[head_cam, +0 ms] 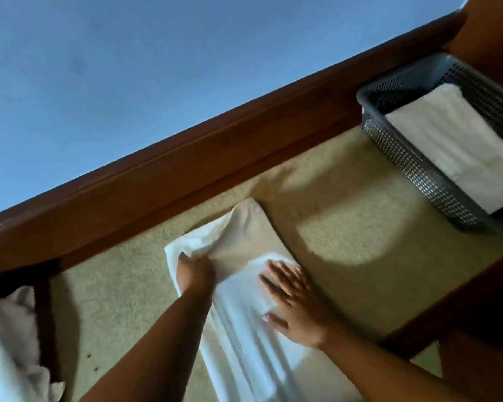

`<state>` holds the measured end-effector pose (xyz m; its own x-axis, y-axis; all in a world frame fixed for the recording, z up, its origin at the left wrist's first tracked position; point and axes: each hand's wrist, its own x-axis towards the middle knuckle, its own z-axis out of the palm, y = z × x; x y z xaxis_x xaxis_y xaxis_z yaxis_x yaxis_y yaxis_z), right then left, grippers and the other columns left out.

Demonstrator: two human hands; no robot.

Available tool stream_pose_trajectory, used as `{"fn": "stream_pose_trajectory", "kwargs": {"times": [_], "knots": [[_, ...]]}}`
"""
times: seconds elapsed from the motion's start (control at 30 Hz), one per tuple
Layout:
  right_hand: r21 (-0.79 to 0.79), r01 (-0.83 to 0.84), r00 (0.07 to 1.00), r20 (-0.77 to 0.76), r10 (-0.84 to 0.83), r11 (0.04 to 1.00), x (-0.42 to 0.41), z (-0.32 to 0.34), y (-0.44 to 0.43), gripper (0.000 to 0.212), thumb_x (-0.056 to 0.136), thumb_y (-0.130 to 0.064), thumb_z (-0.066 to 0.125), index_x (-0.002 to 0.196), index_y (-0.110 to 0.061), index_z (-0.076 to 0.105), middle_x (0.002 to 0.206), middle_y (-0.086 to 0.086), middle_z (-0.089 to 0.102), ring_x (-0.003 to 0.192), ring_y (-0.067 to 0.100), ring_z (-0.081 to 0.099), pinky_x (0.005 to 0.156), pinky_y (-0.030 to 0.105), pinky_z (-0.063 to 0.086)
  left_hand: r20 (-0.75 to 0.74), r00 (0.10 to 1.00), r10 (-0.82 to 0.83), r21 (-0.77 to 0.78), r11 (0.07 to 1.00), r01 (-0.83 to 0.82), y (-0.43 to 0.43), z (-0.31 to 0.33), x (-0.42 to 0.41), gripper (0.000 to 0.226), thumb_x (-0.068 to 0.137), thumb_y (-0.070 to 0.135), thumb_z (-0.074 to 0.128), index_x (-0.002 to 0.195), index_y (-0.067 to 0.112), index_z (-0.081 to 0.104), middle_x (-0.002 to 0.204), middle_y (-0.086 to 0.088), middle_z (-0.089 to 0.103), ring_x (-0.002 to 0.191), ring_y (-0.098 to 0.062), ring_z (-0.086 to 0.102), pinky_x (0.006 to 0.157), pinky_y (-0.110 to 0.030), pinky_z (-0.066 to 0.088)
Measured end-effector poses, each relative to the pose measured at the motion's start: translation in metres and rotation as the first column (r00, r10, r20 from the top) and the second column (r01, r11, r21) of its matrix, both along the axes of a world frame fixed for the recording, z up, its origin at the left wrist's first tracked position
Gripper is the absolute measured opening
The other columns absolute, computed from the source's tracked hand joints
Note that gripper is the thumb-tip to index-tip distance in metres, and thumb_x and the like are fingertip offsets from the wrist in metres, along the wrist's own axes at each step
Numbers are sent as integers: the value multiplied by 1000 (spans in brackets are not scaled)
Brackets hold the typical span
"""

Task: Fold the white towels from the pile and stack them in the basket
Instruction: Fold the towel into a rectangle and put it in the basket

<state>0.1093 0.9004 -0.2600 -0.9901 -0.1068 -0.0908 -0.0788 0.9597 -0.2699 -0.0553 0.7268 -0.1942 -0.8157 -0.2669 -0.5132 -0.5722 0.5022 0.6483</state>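
Here we are over the white towel (238, 349), stretched in a long strip on a beige, carpet-like surface (346, 227) and running from the bottom of the view up toward the wooden rail (186, 169). The left hand (196, 271) has its fingers curled round a bunch of cloth at the towel's left edge, and the far end of the towel rises in a fold just above that grip, its underside in shadow. The right hand (294, 300) is flat and wide open, fingers spread and pressing down on the towel's right side, thumb pointing back across the cloth. It's a touch blurred, so the fingertips are hard to read.

Over to the right, the grey mesh basket (404, 158) sits on the same surface, well apart from the hands, and there are folded white towels (453, 140) lying flat inside it, filling most of its floor.

Down in the lower left corner, the pile of loose white towels (9, 329) bunches up beyond a dark wooden edge, partly cut off by the frame. Behind the rail, a plain blue wall (128, 68) fills the top of the view.
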Motion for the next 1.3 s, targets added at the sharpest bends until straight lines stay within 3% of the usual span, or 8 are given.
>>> {"fn": "stream_pose_trajectory", "kwargs": {"times": [0.3, 0.43, 0.53, 0.73, 0.9, 1.0, 1.1, 1.3], "knots": [[36, -2, 997, 71, 0, 999, -154, -12, -21, 81, 91, -69, 32, 160, -32, 10, 168, 3, -7, 154, 23, -9, 121, 53, -1, 175, 984, 38, 192, 979, -72, -39, -26, -31, 8, 96, 10, 62, 98, 4, 67, 82, -12, 66, 62, -21, 59, 40, -20, 41], [19, 57, 998, 39, -58, 998, -148, -2, -25, 80, 91, -68, 35, 159, -34, 12, 168, 5, -10, 154, 24, -12, 119, 55, -6, -114, 989, -99, -140, 987, 83, -42, -16, -9, 31, 94, 23, 65, 121, 13, 56, 121, -6, 57, 94, -20, 59, 75, -30, 47], [-4, 245, 969, 25, -245, 969, -101, 2, -22, 82, 90, -69, 41, 158, -32, 17, 168, 8, -2, 154, 30, -7, 120, 55, -5, -133, 985, -107, -210, 975, 77, -51, -21, 31, 69, 84, 33, 76, 141, 16, 39, 141, -9, 40, 120, -31, 50, 97, -48, 48], [-165, 604, 797, 128, -590, 780, 39, 7, -18, 89, 83, -72, 41, 146, -9, 45, 141, 20, 46, 122, 42, 50, 96, 51, 47, -1, 997, 72, 51, 996, -72, -77, -31, 136, 73, 75, 33, 87, 130, 12, 42, 106, -7, 63, 96, -31, 67, 84, -47, 56], [-392, 723, 688, 337, -642, 568, 122, 25, -16, 76, 87, -46, 70, 146, -4, 44, 140, 21, 51, 126, 36, 52, 98, 36, 41, 198, 978, -61, 86, 995, 44, -83, -33, 230, 76, 49, 67, 85, 102, 17, 63, 89, -1, 73, 79, -20, 71, 76, -45, 60], [-487, 782, 604, 438, -665, 390, 152, 38, -6, 66, 85, -16, 78, 142, -6, 47, 129, 15, 60, 114, 24, 58, 91, 29, 43, 232, 962, -142, 119, 986, 117, -83, -18, 269, 61, 56, 53, 92, 96, 14, 71, 82, 1, 75, 76, -15, 71, 74, -37, 60], [-512, 839, 493, 570, -657, 186, 178, 43, 0, 49, 83, -16, 80, 124, -16, 53, 115, 15, 66, 97, 23, 66, 83, 37, 53, 252, 953, -168, 142, 981, 135, -83, -13, 294, 42, 62, 39, 94, 88, 15, 72, 75, 5, 74, 73, -11, 71, 71, -31, 58], [-452, 873, 468, 670, -576, 183, 230, 24, -5, 43, 80, -28, 83, 112, -14, 58, 103, 3, 69, 91, 18, 68, 82, 38, 57, 350, 925, -147, 247, 967, 60, -87, -26, 341, 43, 56, 31, 98, 89, 15, 76, 83, 0, 78, 78, -14, 74, 72, -30, 59]]}}
